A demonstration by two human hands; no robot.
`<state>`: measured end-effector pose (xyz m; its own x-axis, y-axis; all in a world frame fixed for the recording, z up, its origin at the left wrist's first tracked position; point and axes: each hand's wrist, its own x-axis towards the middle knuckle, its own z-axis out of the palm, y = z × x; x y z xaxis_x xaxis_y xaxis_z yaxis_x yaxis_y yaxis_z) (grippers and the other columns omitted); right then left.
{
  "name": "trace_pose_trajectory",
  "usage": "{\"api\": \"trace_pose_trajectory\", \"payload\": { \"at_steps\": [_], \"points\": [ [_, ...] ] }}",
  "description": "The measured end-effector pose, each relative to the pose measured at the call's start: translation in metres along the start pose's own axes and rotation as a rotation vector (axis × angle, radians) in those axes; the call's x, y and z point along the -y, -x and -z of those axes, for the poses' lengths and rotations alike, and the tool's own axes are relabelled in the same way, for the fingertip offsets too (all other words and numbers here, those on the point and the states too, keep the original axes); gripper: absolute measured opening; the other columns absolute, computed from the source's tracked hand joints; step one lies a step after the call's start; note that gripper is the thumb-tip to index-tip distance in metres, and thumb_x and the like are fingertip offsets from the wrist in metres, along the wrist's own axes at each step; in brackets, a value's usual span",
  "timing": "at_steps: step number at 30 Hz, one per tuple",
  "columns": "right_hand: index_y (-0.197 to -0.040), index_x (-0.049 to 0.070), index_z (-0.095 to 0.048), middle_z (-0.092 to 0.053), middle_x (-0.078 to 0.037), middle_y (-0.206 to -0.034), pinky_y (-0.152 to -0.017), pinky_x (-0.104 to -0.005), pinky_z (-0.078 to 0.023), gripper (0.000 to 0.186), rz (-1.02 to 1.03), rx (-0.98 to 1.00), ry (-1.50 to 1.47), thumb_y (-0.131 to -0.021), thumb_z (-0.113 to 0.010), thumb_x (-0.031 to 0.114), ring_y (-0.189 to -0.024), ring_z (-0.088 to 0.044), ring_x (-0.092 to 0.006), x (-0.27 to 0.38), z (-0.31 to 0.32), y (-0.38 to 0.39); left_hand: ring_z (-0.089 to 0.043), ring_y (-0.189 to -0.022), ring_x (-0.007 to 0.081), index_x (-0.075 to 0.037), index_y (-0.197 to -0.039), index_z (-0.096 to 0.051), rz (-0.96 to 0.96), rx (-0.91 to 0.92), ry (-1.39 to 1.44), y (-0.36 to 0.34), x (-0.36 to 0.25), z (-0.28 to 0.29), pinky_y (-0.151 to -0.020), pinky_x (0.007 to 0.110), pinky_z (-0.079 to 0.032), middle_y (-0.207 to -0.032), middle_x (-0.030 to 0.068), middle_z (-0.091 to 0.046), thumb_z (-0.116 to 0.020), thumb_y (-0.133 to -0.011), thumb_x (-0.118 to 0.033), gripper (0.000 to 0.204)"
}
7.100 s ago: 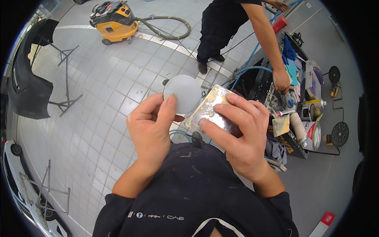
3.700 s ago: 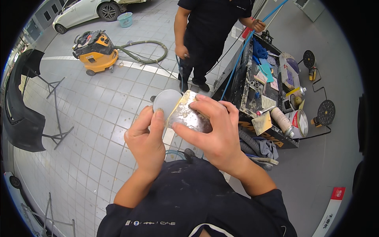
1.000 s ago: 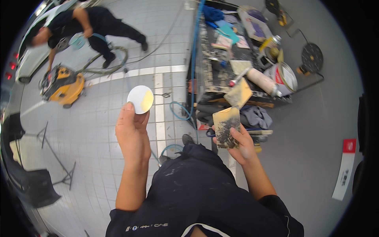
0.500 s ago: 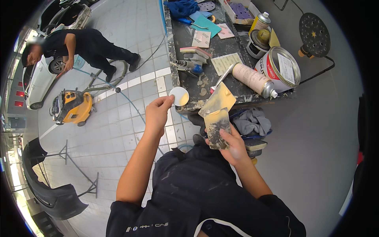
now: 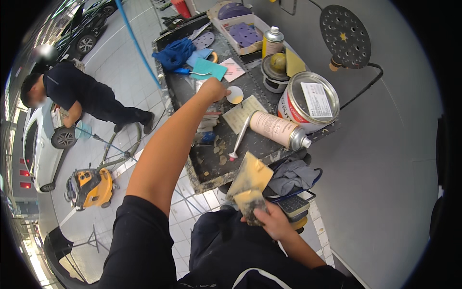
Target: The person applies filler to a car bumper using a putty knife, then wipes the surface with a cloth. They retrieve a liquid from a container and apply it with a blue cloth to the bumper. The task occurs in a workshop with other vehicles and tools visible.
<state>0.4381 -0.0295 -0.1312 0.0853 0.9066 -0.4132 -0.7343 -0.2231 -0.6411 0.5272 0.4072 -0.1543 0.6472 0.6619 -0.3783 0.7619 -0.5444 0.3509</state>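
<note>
My left hand (image 5: 214, 90) reaches out over the dark workbench (image 5: 190, 168), pinching the edge of a small round white disc (image 5: 235, 91) with yellow paste on it. The disc is above the bench beside a cream printed sheet (image 5: 236, 115). Down near my body, my right hand (image 5: 274, 221) grips two flat putty spreaders together. The upper spreader (image 5: 250, 180) is smeared with yellow paste; the lower spreader (image 5: 250, 204) is stained black with yellow along its top edge. Between my hands lie a pink spray can (image 5: 272, 129) and a thin squeezed tube (image 5: 239, 137) with a red cap.
A large lidded tin (image 5: 293, 103), a yellow-topped can (image 5: 272, 42) and a box of purple sanding discs (image 5: 244, 34) crowd the bench's right side. A black perforated pad (image 5: 345, 36) hangs beyond. At left, a person (image 5: 79, 91) bends by a white car, near a yellow vacuum (image 5: 89, 188).
My left hand has moved forward over the bench with the white disc. My right hand still holds both spreaders. The view has shifted, bringing more of the bench's far end into sight.
</note>
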Motion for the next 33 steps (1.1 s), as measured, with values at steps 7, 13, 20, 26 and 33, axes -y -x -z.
{"api": "trace_pose_trajectory", "payload": {
  "at_steps": [7,13,20,26,33],
  "points": [
    [-0.144,-0.004,-0.039,-0.056,-0.010,-0.126,-0.096,-0.0300,-0.046,0.045,0.060,0.072,0.154,-0.101,-0.047,0.007,-0.105,-0.063,-0.0167,0.002,-0.010,0.016,-0.070,-0.080,0.0247,-0.002,-0.100,-0.074,-0.137,-0.313,0.255,0.039,0.005,0.022,-0.073,0.035,-0.054,-0.087,0.0138,-0.073,-0.070,-0.087,-0.031,0.032],
    [-0.142,-0.005,-0.041,-0.061,-0.013,-0.124,-0.099,-0.0343,-0.046,0.046,0.092,0.274,0.448,-0.099,-0.048,0.007,-0.108,-0.063,-0.0205,0.001,-0.055,-0.013,-0.062,-0.101,0.0218,-0.001,-0.118,-0.063,-0.247,-0.009,1.000,0.306,0.091,0.040,-0.087,0.034,-0.047,-0.111,0.0139,-0.066,-0.049,-0.100,-0.040,0.045],
    [-0.148,-0.002,-0.037,-0.056,-0.009,-0.131,-0.101,-0.0309,-0.044,0.048,-0.243,0.705,0.674,-0.103,-0.048,0.009,-0.113,-0.060,-0.0171,-0.044,-0.210,-0.079,-0.059,-0.116,0.0195,0.002,-0.134,-0.055,-0.064,-0.185,1.647,0.525,0.246,-0.052,-0.103,0.035,-0.044,-0.125,0.0120,-0.064,-0.042,-0.105,-0.040,0.052],
    [-0.145,-0.003,-0.040,-0.060,-0.008,-0.127,-0.098,-0.0300,-0.045,0.046,-0.643,1.175,0.925,-0.103,-0.050,0.014,-0.110,-0.062,-0.0155,-0.205,-0.420,-0.107,-0.061,-0.096,0.0132,0.003,-0.120,-0.062,0.133,-0.743,1.822,0.740,0.358,-0.083,-0.089,0.029,-0.048,-0.108,0.0056,-0.067,-0.049,-0.102,-0.025,0.035],
    [-0.137,0.000,-0.051,-0.065,-0.003,-0.111,-0.082,-0.0248,-0.047,0.039,-0.778,1.575,0.902,-0.099,-0.055,0.011,-0.096,-0.059,-0.0091,-0.404,-0.608,-0.047,-0.059,-0.091,0.0086,0.003,-0.113,-0.064,0.572,-1.596,1.714,0.948,0.447,-0.140,-0.083,0.028,-0.048,-0.102,0.0029,-0.068,-0.054,-0.102,-0.023,0.030]
  ]
}}
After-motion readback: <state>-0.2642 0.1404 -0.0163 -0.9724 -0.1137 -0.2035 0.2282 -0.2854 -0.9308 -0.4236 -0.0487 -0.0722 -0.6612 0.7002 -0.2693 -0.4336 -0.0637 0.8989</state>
